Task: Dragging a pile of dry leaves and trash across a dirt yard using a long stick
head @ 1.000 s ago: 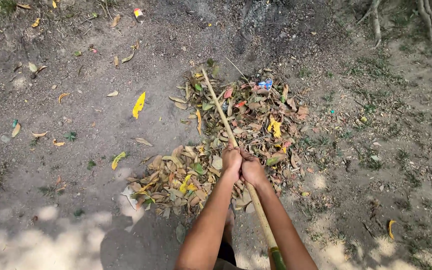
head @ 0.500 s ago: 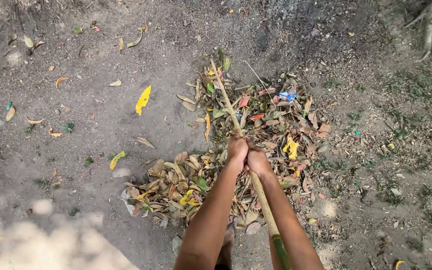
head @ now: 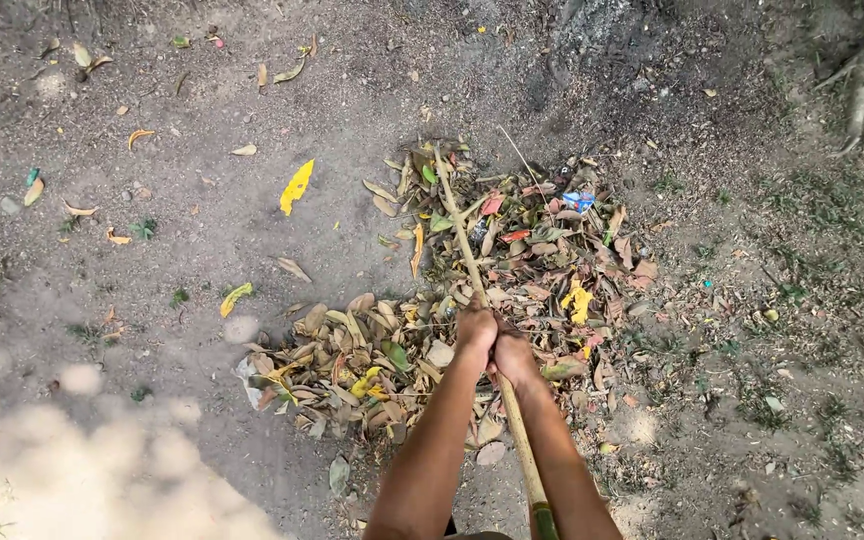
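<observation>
Both arms come up from the bottom edge, the left hand (head: 475, 328) and right hand (head: 513, 352) clenched side by side, touching, around a stick (head: 464, 243). The stick is a thin, pale tan shaft, turning green just at the bottom edge, and it slants up and left from the hands across a leaf pile (head: 372, 345). Its far end lies in the top of the pile. The leaves are mostly dry brown, with some yellow, green and red. At the pile's far right edge sits a small crumpled blue wrapper (head: 579, 200). Left of the pile, a bright yellow leaf (head: 296, 186) lies alone on bare dirt (head: 202, 100).
</observation>
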